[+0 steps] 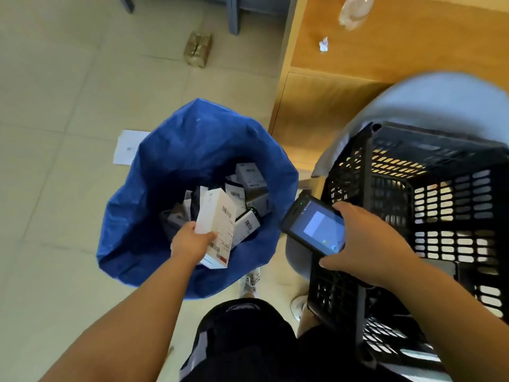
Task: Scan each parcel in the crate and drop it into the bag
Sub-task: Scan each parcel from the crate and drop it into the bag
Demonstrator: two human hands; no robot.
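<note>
Pale tiled floor [55, 78] underfoot, blue bag [170, 150] standing wide open beside the black crate [454, 210] so the trip across stays short. Left hand [190, 244] grips a white parcel [217, 224] by its lower end, labels up, right over the bag's mouth above the pile [248, 194] inside; ready to drop, I'd say. Right hand [369, 244] is wrapped round the scanner [316, 227], screen up, over the crate's near edge, handy for the next one.
</note>
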